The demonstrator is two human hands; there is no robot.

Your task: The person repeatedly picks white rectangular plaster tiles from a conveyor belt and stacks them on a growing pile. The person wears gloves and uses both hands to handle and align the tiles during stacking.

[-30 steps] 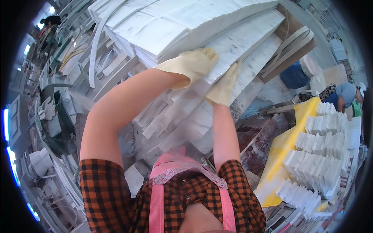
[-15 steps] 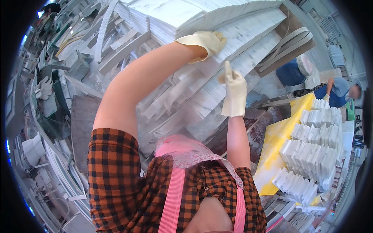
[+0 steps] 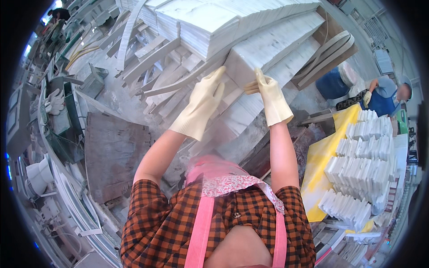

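A long row of thin white marble tiles [image 3: 281, 39] stands on edge in front of me, its end face [image 3: 243, 67] turned toward me. My left hand [image 3: 201, 102], in a cream rubber glove, reaches up by the lower left of that end face, its fingers stretched and the thumb apart. My right hand [image 3: 271, 99], gloved alike, is at the row's right corner. One of its digits points up along the edge and others extend left, close to the end face. Whether either hand touches the stone is hard to tell. No held thing shows in either glove.
A taller stack of white slabs [image 3: 205, 22] rises beyond. Loose stone strips [image 3: 156, 67] lie left. At right are a blue barrel [image 3: 331, 84], tile bundles [image 3: 357, 165] by a yellow sheet [image 3: 319, 167], and a person [image 3: 384, 96]. A brown board [image 3: 114, 156] is left.
My left hand has drawn back toward me and left from the top of the tile row. My right hand stays near the row's corner, turned slightly, with digits now reaching left.
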